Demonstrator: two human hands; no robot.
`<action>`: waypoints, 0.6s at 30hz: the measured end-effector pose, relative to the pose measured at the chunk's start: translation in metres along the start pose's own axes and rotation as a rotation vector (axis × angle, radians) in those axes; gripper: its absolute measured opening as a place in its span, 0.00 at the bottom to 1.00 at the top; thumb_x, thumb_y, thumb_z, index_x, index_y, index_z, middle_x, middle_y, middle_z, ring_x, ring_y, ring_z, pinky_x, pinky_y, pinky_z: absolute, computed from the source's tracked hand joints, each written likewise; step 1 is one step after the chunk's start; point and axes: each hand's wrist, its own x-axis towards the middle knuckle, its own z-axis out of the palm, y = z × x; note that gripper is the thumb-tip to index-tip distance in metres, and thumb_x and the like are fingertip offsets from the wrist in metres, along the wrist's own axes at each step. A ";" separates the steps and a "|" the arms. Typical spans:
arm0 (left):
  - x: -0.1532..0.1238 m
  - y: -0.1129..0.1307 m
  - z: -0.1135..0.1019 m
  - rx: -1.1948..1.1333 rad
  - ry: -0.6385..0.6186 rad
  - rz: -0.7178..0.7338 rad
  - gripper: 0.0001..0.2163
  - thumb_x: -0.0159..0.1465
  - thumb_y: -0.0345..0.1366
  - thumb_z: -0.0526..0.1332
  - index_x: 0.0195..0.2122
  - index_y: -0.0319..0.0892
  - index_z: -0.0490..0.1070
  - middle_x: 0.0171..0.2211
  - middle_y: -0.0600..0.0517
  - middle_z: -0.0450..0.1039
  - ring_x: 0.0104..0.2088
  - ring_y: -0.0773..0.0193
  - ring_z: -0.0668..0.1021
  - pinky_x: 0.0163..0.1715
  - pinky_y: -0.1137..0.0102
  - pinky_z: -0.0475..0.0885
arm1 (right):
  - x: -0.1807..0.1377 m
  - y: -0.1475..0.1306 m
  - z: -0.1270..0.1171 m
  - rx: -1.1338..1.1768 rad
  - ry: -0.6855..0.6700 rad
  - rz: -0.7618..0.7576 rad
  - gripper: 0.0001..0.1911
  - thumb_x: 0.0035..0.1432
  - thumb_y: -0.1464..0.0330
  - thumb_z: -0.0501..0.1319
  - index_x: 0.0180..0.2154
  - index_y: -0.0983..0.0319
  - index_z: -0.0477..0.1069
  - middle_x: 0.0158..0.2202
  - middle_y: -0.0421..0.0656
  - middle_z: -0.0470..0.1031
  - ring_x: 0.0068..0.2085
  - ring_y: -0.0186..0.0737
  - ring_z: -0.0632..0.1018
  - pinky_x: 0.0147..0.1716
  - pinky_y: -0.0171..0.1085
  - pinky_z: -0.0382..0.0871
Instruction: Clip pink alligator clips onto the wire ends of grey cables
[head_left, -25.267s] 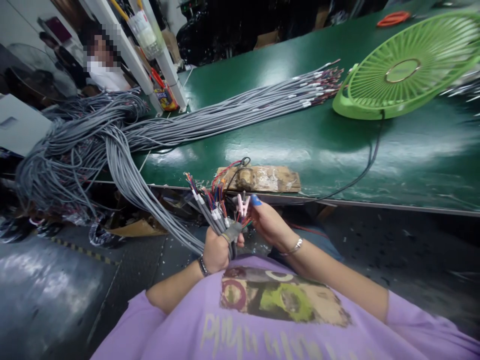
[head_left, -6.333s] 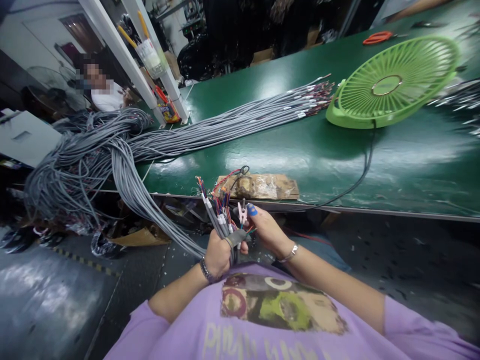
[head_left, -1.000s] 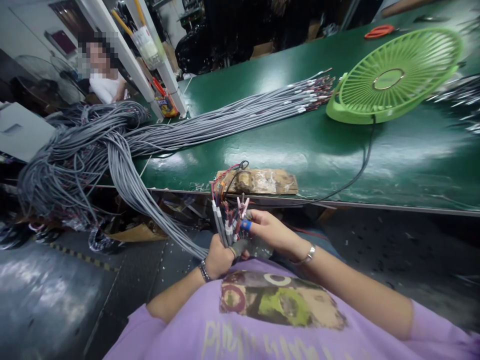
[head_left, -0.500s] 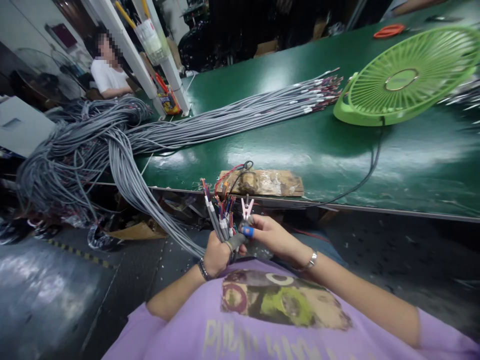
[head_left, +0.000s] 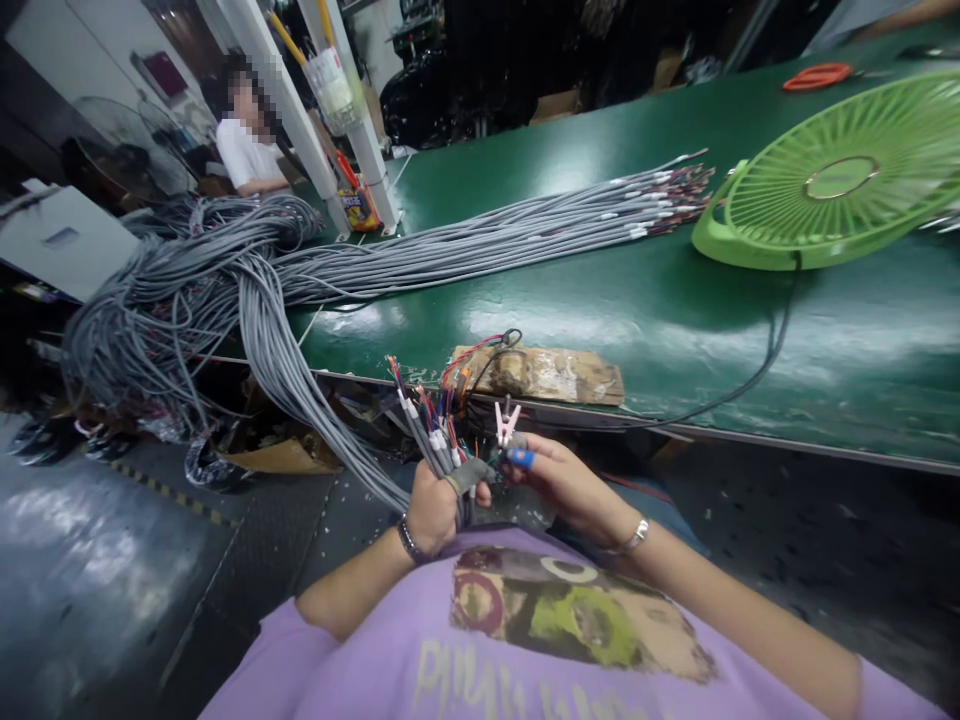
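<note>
Two hands: both are at work close together in front of the chest, below the near edge of the table (head_left: 600, 290).
Left hand (head_left: 433, 510): closed in a fist round a bunch of grey cables (head_left: 417, 458), their ends pointing up; a grey cover (head_left: 472, 472) sits on the thumb.
Cable ends: thin coloured wires (head_left: 431, 408) fan out of the grey sleeves just above the fist.
Right hand (head_left: 570, 485): fingers pinched on a small pink clip (head_left: 506, 425), held just beside the wire ends; whether it touches a wire cannot be told. One fingertip wears a blue cap (head_left: 520, 458).
Run of the bunch: from the fist it drops to the left and rises to a big grey heap (head_left: 165, 290) at the table's left end.
Table top: green, with a long bundle (head_left: 510, 225) of similar cables laid across it, a brown pad (head_left: 547, 372) at the near edge, and a green fan (head_left: 832, 185) lying to the right with its black cord (head_left: 750, 385) trailing towards the pad.
Far edge: orange scissors (head_left: 817, 75).
Other person (head_left: 251, 155): in a white shirt, beyond the heap.
</note>
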 end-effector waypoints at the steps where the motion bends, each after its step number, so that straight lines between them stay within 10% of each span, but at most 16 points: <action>1: 0.000 0.002 0.001 0.001 -0.022 -0.017 0.18 0.42 0.47 0.73 0.18 0.37 0.72 0.13 0.52 0.69 0.14 0.68 0.69 0.18 0.71 0.67 | 0.002 -0.002 -0.001 0.057 0.009 0.005 0.16 0.47 0.56 0.69 0.26 0.62 0.72 0.22 0.37 0.70 0.24 0.30 0.68 0.27 0.33 0.64; 18: 0.007 0.002 0.017 0.028 -0.066 -0.079 0.17 0.40 0.45 0.73 0.19 0.37 0.72 0.12 0.52 0.69 0.14 0.68 0.70 0.19 0.70 0.69 | 0.029 0.009 0.007 0.311 -0.206 0.006 0.23 0.57 0.50 0.60 0.44 0.62 0.72 0.28 0.45 0.77 0.22 0.38 0.74 0.17 0.35 0.67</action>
